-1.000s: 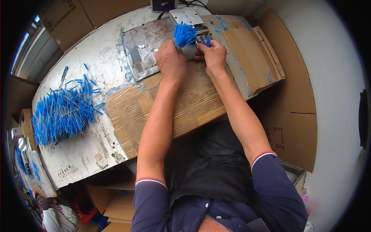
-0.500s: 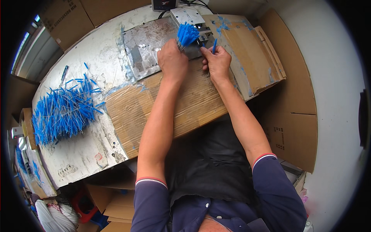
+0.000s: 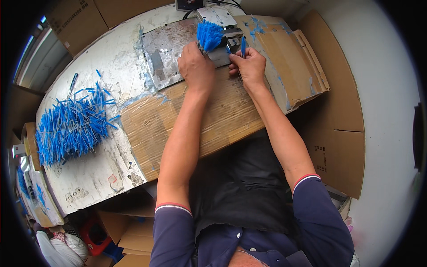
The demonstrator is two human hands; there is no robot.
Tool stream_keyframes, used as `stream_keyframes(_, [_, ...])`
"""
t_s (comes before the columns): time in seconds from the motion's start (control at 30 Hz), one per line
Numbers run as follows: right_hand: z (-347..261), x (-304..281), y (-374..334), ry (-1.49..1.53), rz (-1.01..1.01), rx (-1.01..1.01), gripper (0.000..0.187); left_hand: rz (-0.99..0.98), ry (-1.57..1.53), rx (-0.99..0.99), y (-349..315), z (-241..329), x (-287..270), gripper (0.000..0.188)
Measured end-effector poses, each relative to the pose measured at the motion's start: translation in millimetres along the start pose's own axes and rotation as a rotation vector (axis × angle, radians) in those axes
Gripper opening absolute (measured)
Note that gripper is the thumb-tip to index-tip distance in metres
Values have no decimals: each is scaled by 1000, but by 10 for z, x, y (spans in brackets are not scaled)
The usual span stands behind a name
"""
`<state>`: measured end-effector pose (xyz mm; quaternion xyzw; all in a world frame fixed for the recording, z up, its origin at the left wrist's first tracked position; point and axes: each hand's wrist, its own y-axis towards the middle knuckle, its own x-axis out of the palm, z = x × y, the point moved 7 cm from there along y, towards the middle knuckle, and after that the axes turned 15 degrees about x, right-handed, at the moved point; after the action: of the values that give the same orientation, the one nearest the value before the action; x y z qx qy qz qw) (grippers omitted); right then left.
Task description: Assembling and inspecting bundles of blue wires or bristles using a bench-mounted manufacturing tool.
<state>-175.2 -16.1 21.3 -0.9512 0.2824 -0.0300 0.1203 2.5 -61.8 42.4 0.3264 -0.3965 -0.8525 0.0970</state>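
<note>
My left hand is closed around a thick bunch of blue-ended thin wires, blue ends pointing up and away from me. To its right, my right hand pinches a few blue-ended wires between thumb and fingers; their exact number is hard to make out. Both hands are over the near edge of a worn metal plate, close to a small metal fixture. A large heap of the same wires lies on the left of the white table.
Taped cardboard covers the table's front, with a cardboard box to the right. Behind the fixture sit a light metal block and a dark device with cables. A pen lies beyond the heap. Tall cardboard stands at the right wall.
My left hand and its bunch have shifted slightly left and away from me. The wires in my right hand have moved a little left and farther from me.
</note>
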Motion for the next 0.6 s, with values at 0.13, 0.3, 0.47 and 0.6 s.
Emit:
stream_keyframes(0.13, [-85,98,63,-50,75,19,14,-4,-33,-15,-12,-28,-1,23])
stream_keyframes(0.3, [-129,128,121,-132,143,-14,20,-20,-43,-33,-23,-53,27,25])
stream_keyframes(0.47, [-142,161,125,-169,203,-4,23,-20,-45,-26,-21,-72,50,25])
stream_keyframes(0.6, [-158,177,77,-193,226,7,22,83,-41,26,-9,-36,-19,24])
